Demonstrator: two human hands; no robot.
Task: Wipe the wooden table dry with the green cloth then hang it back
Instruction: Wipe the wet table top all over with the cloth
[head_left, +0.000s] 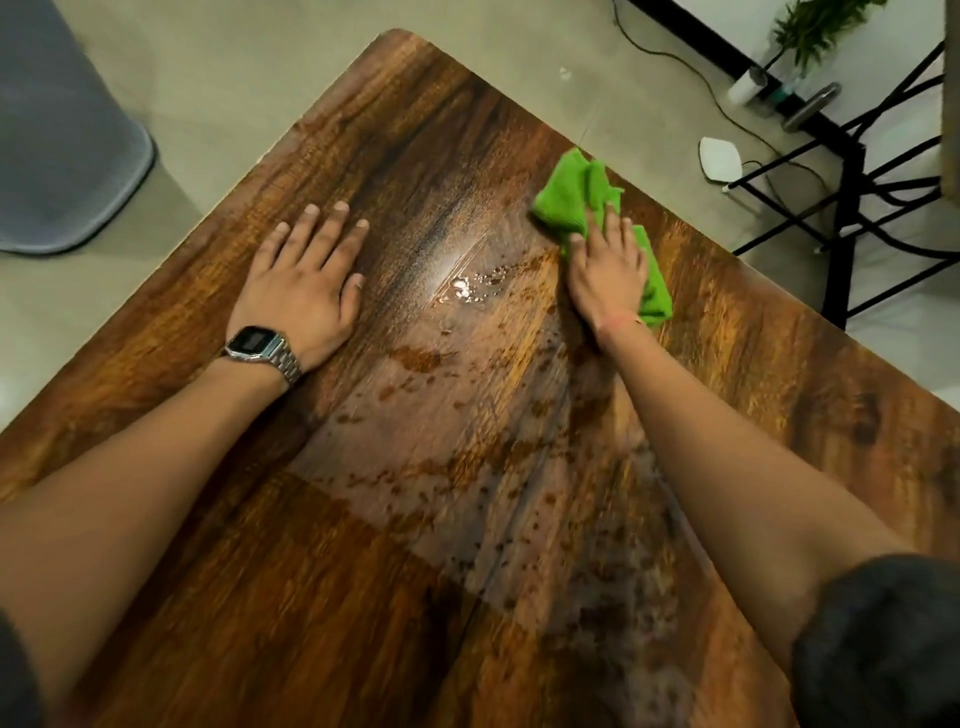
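Observation:
The wooden table (218, 545) fills most of the view, one rounded corner pointing away from me. Water drops and wet streaks (467, 291) glisten along its middle. The green cloth (571, 192) lies crumpled near the table's far right edge. My right hand (605, 270) presses flat on top of it, fingers spread over the cloth. My left hand (306, 280), with a metal watch on the wrist, rests palm down on dry wood to the left of the wet patch and holds nothing.
A grey rounded seat or bin (62, 156) stands on the floor at the left. Beyond the table's right edge are black metal frame legs (852, 208), a white device (719, 158) with cables, and a plant (810, 26).

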